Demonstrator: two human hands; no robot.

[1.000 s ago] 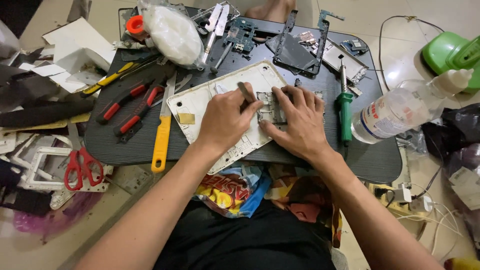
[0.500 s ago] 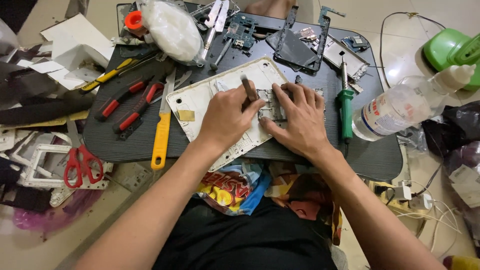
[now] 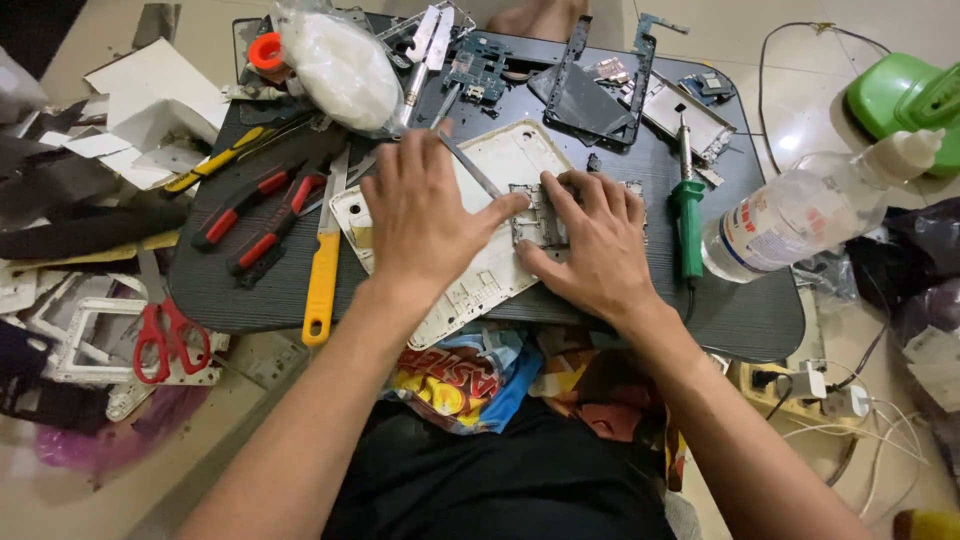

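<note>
Both hands (image 3: 500, 225) unmoved, flat on white, stripped tablet shell (image 3: 490, 270).

Right of the right hand (image 3: 590, 245), a clear plastic bottle (image 3: 800, 215) lies on its side at the bench (image 3: 740, 310) edge, wearing a white label (image 3: 765, 225) with blue and red print. Up and left of the left hand (image 3: 425, 215), a knotted clear plastic bag (image 3: 340, 65) of white stuff sits on the bench. Below both hands, a crumpled wrapper (image 3: 455, 375) in yellow, red and blue lies on the lap; beyond the right hand lies a dark framed phone screen (image 3: 590, 100).
</note>
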